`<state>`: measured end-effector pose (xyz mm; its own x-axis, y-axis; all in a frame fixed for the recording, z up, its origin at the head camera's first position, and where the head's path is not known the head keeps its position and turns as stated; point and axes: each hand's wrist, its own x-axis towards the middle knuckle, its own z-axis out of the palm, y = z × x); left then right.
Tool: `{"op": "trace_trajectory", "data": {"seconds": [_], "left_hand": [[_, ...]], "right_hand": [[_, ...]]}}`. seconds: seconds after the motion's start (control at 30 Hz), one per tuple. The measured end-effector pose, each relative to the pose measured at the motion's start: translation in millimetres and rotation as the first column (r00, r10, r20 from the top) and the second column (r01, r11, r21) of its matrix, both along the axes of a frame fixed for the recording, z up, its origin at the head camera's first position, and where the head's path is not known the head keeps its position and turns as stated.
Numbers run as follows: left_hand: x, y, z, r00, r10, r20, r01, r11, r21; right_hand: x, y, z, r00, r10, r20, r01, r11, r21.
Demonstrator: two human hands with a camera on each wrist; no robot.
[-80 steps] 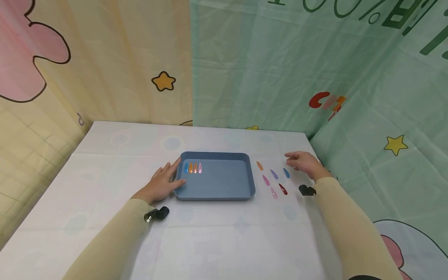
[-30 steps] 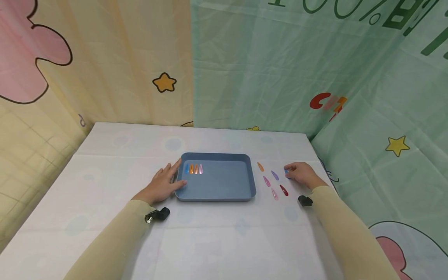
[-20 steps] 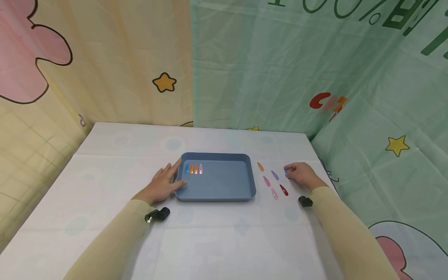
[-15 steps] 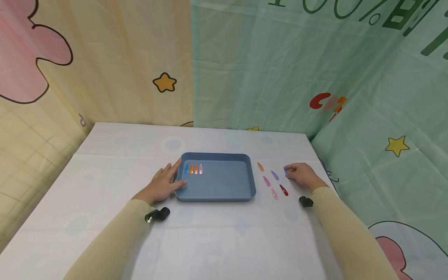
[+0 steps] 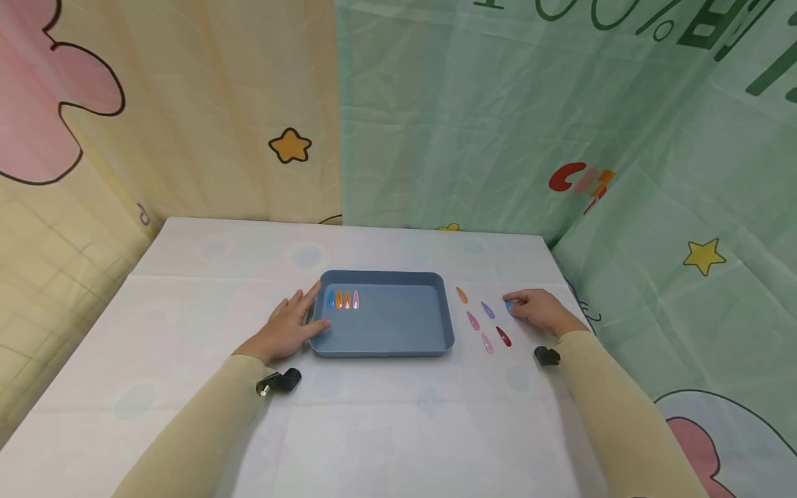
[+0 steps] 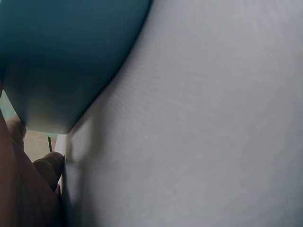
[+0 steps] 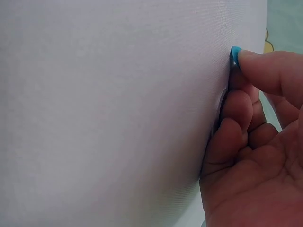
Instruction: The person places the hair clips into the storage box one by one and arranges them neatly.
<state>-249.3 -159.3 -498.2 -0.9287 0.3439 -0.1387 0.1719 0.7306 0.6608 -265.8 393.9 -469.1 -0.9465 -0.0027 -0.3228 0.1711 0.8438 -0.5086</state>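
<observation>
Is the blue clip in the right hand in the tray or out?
Out: the right hand pinches the blue clip well to the right of the tray in the head view.

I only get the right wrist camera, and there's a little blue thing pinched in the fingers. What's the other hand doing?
Observer: In the head view, the left hand rests at the left edge of a blue-grey rectangular tray, fingers spread.
Operator: Ooh, is anything in it?
Observer: Yes, four small, shiny, teardrop-shaped clips in one row: blue, orange, orange and pink, from left to right.
Operator: Are there any more outside it?
Observer: Yes, five loose teardrop-shaped clips lie on the white tablecloth to the right of the tray: orange, purple, dark red and two pink.
</observation>
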Motion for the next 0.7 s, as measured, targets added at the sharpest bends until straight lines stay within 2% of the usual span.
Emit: {"op": "trace_trajectory", "data": {"seconds": [0.4,0.7], "left_hand": [[-0.5,-1.0,0.3,1.0,0.0,0.01,0.0,1.0,-0.002],[-0.4,-0.5,0.4,1.0,-0.006,-0.001,0.006,1.0,-0.013]], "right_hand": [[-0.2,2.4,-4.4,1.0,-0.025,0.014,0.026,0.998,-0.058],[-0.4,-4.7,2.0,0.999,-0.034,0.006,0.034,0.994,-0.104]]}}
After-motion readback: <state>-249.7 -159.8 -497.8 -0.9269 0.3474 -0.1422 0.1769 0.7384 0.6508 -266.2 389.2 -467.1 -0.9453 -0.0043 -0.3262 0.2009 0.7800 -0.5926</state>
